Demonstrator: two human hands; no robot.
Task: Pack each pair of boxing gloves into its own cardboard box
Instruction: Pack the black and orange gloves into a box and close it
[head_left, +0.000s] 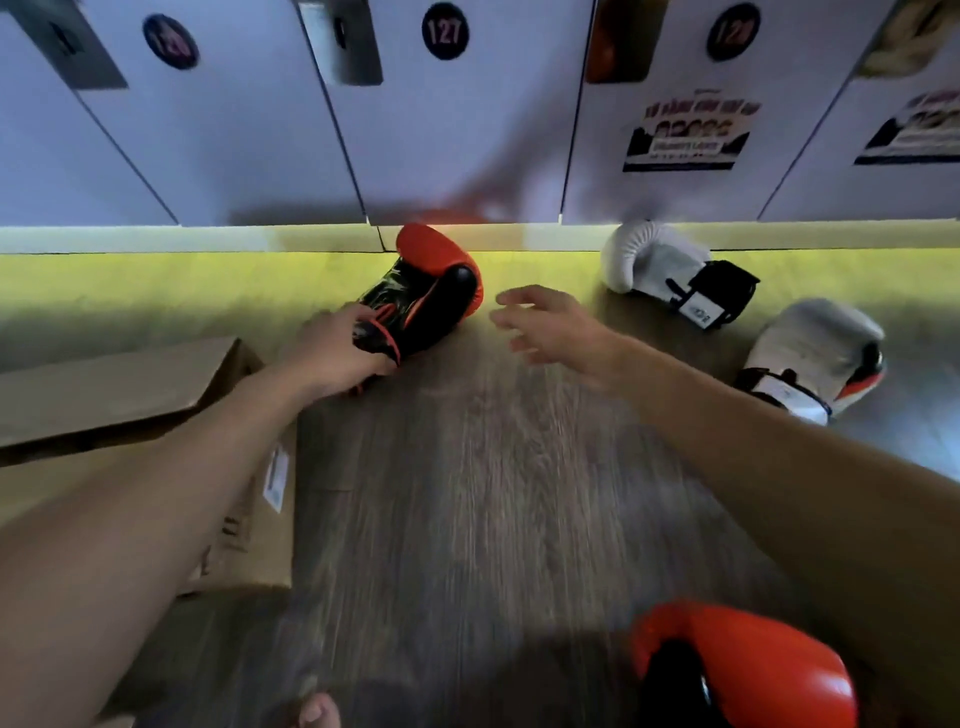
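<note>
A red and black boxing glove (426, 291) lies on the wooden floor against the locker base. My left hand (340, 348) grips its cuff. My right hand (550, 325) hovers just right of that glove, fingers spread and holding nothing. A second red and black glove (737, 670) lies at the bottom right near me. Two white gloves sit at the right: one (660, 265) by the lockers, the other (815, 353) closer in. A cardboard box (156, 395) stands at the left under my left forearm, its flap raised.
White locker doors (447, 130) numbered 127 and others run along the back above a yellow-lit plinth. Posters hang on the right doors. Bare wooden floor (467, 493) stretches between my arms. A toe shows at the bottom edge.
</note>
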